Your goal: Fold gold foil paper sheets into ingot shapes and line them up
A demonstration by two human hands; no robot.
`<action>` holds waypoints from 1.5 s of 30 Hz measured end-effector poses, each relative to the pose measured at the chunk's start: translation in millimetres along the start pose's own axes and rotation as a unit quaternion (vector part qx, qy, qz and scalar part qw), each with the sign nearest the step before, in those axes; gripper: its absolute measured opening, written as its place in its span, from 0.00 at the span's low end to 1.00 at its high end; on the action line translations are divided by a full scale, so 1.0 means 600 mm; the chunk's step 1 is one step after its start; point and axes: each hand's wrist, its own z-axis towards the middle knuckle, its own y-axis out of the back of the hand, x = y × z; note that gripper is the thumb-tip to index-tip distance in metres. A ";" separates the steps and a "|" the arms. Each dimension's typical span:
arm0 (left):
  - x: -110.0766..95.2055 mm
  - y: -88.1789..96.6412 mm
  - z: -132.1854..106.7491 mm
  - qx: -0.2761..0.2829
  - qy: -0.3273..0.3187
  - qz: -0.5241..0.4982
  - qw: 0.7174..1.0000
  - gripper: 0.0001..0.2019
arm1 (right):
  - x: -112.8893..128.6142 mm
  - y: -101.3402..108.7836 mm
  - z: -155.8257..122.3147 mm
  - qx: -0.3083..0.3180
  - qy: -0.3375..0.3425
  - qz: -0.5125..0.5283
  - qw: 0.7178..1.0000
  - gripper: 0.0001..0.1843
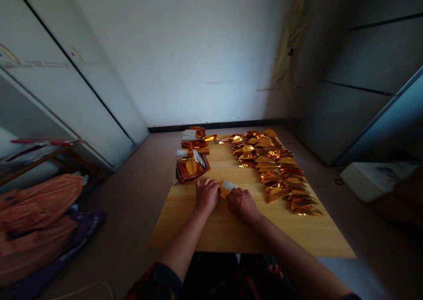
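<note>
A small sheet of gold foil paper (227,188) with a white underside lies on the wooden table (231,234), partly folded. My left hand (207,194) presses down on its left part with curled fingers. My right hand (242,203) pinches its right edge. Most of the sheet is hidden under my hands. A stack of unfolded gold sheets (191,167) sits just beyond my left hand. A long row of folded gold pieces (277,170) runs along the table's right side.
More small stacks of gold paper (194,139) lie at the table's far left. Orange bags (39,216) rest on the floor at left. A white box (373,179) stands at right. A white wall is behind.
</note>
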 end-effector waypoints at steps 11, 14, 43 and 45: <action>0.017 -0.012 -0.002 0.028 -0.062 -0.024 0.997 0.09 | -0.028 -0.027 -0.004 -0.053 0.037 0.046 0.997 0.07; 0.022 -0.001 -0.005 0.049 -0.084 -0.019 0.995 0.08 | -0.027 -0.031 -0.002 -0.061 0.034 0.034 0.997 0.08; 0.011 0.002 -0.012 0.028 -0.101 0.041 0.994 0.09 | -0.038 -0.006 0.023 -0.044 0.005 0.043 0.998 0.11; 0.011 -0.002 -0.013 0.020 -0.101 0.041 0.994 0.10 | -0.038 -0.005 0.019 -0.058 0.017 0.050 0.997 0.08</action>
